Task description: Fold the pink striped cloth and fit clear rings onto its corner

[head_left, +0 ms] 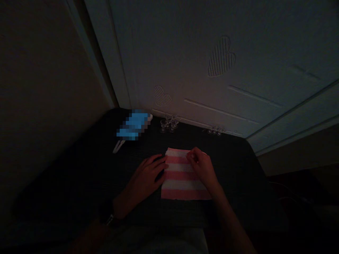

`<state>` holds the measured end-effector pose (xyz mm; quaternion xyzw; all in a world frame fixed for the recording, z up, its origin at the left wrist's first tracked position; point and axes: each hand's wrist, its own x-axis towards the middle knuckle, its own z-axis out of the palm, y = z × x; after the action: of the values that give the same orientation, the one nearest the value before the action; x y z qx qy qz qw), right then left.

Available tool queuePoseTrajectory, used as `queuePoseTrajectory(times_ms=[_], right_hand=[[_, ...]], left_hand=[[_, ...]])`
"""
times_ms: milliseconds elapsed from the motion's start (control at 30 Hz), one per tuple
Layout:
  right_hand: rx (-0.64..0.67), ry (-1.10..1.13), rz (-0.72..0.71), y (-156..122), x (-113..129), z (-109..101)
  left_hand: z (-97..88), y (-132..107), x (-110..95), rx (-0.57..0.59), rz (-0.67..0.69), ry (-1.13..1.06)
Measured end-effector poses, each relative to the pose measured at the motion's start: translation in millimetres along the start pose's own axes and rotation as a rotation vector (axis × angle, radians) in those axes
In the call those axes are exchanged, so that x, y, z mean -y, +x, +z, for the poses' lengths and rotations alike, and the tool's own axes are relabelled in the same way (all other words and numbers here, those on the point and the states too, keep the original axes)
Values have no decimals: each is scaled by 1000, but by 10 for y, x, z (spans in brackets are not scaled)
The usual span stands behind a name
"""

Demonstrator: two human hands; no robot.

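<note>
A pink-and-white striped cloth (174, 175) lies spread flat on the dark table (87, 169). At its left edge rests my left hand (148, 173), fingers stretched out and apart, their tips touching the cloth. My right hand (201, 164) is over the upper right part of the cloth, thumb and fingers pinched together. What the pinch holds, if anything, is too dark and small to make out. The right hand and forearm cover part of the cloth's right side.
Several small stemmed glasses (171, 123) stand at the back of the table near the white panel (159, 53). Another group of tiny clear items (216, 131) sits to their right. A blurred bright blue screen (135, 124) on a white holder (118, 145) stands at the back left.
</note>
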<state>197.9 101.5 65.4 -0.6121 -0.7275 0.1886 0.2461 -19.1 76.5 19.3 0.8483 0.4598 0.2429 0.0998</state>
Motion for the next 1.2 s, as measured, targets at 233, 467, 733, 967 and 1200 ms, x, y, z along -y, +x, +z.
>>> queuePoseTrajectory(times_ms=[233, 467, 733, 967, 1200], right_hand=[[56, -41, -115, 148, 338, 369], [-91, -26, 217, -181, -429, -223], [-119, 77, 172, -314, -249, -172], [111, 84, 18, -258, 416, 332], [101, 26, 137, -513, 23, 21]], left_hand=[[-30, 4, -43, 25, -22, 49], [-15, 3, -26, 8, -12, -18], [-11, 15, -26, 67, -14, 5], [-4, -3, -39, 37, -28, -12], [1, 13, -12, 27, 0, -31]])
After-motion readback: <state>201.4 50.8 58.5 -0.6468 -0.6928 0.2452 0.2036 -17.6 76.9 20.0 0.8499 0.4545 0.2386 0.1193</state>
